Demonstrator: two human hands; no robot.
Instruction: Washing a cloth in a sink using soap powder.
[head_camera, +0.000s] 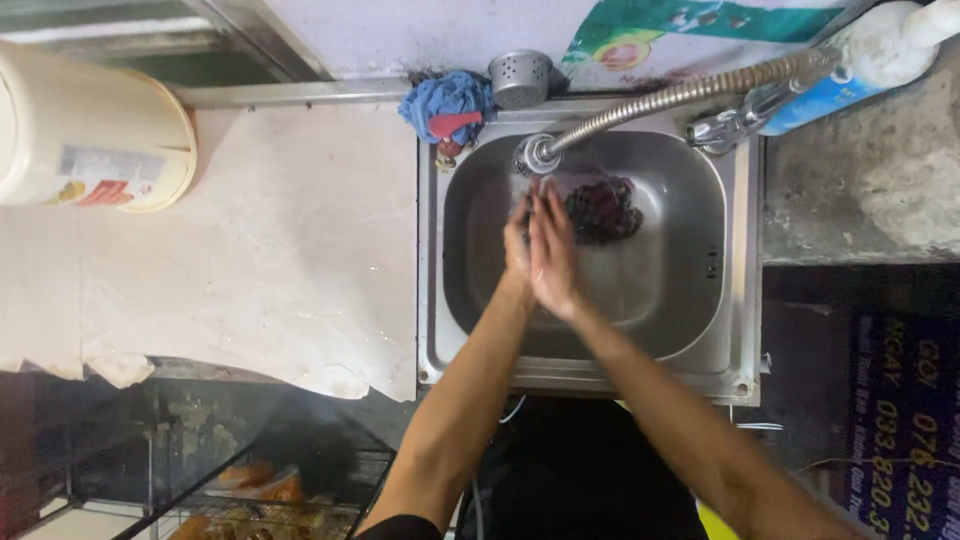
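My left hand (517, 245) and my right hand (553, 250) are pressed palm to palm over the steel sink (740, 300), just below the head of the flexible metal faucet hose (545, 152). The right hand lies over the left and hides most of it. Neither hand holds anything. A dark scrubbing pad (603, 210) rests in the basin right beside my fingertips.
A blue cloth with a pink item (447, 108) and a perforated metal cup (520, 78) sit at the sink's back left corner. A cream plastic bucket (90, 130) stands on the pale counter (290, 240). A white and blue bottle (860, 60) stands behind the tap (728, 127).
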